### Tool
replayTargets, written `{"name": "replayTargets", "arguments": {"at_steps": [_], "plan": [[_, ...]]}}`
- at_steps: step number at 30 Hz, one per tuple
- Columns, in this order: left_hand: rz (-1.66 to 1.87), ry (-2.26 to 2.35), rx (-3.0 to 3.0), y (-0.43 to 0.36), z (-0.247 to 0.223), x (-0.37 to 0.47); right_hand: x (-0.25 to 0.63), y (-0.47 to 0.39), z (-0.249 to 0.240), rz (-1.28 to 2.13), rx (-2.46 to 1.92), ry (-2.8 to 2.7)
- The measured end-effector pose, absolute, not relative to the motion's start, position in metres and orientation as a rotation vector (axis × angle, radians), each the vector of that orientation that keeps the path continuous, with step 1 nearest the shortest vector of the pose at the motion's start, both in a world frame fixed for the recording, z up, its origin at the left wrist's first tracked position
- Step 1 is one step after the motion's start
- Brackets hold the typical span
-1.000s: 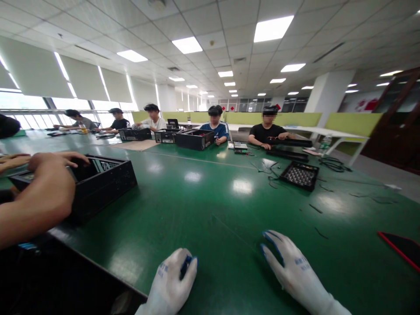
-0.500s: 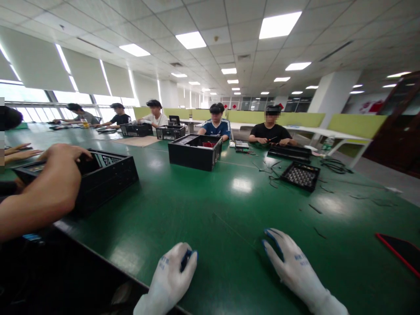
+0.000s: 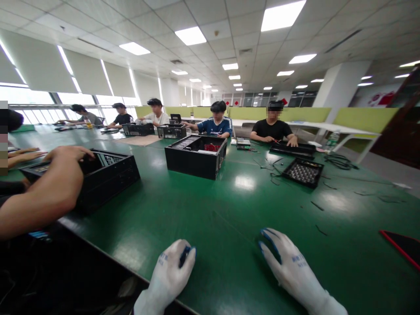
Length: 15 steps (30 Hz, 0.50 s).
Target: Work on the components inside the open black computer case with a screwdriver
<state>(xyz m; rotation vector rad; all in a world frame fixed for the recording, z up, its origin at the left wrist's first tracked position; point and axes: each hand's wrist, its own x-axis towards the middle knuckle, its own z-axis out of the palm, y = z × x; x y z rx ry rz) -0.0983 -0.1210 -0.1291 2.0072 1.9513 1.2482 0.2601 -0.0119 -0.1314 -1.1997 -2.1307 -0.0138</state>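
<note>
White gloves with blue on the finger side cover both of my hands. My left hand (image 3: 172, 271) rests low over the near edge of the green table (image 3: 203, 218), its fingers curled downward and the thumb a little apart; whether anything lies under the palm is hidden. Further right, my right hand (image 3: 288, 262) lies on the tabletop with thumb and fingers spread and nothing in it. Beyond both hands stands an open black computer case (image 3: 193, 162) with red parts inside.
At the left, another person's arm (image 3: 49, 192) reaches into a black case (image 3: 111, 183). Several people sit across the table. A black tray (image 3: 302, 172), loose cables (image 3: 341, 162) and a red-edged black pad (image 3: 403, 247) lie on the right.
The open case in the middle has shifted nearer. Across the table, the person in blue has stretched an arm leftward, and the person in black has moved a hand onto a black panel.
</note>
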Motion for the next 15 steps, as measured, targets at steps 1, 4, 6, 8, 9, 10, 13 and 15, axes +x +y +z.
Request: {"name": "replayTargets", "arguments": {"at_steps": [1, 4, 6, 8, 9, 10, 13, 15], "plan": [[1.239, 1.949, 2.005, -0.121, -0.129, -0.098, 0.259, -0.014, -0.131, -0.011, -1.192, -2.140], [1.224, 1.955, 2.003, -0.122, -0.128, -0.098, 0.258, -0.020, -0.125, 0.011, -1.175, -2.201], [1.214, 1.955, 2.008, -0.123, -0.127, -0.098, 0.257, -0.023, -0.121, 0.022, -1.190, -2.221], [1.204, 1.948, 2.009, -0.123, -0.125, -0.098, 0.255, -0.026, -0.117, 0.026, -1.208, -2.213], [1.197, 1.942, 2.010, -0.124, -0.124, -0.098, 0.254, -0.027, -0.115, 0.028, -1.209, -2.210], [1.194, 1.938, 2.009, -0.124, -0.123, -0.097, 0.253, -0.027, -0.114, 0.029, -1.205, -2.211], [1.222, 1.935, 2.011, -0.124, -0.122, -0.097, 0.252, -0.028, -0.114, 0.027, -1.190, -2.216], [1.241, 1.937, 2.021, -0.125, -0.122, -0.097, 0.253, -0.027, -0.117, 0.020, -1.173, -2.214]]}}
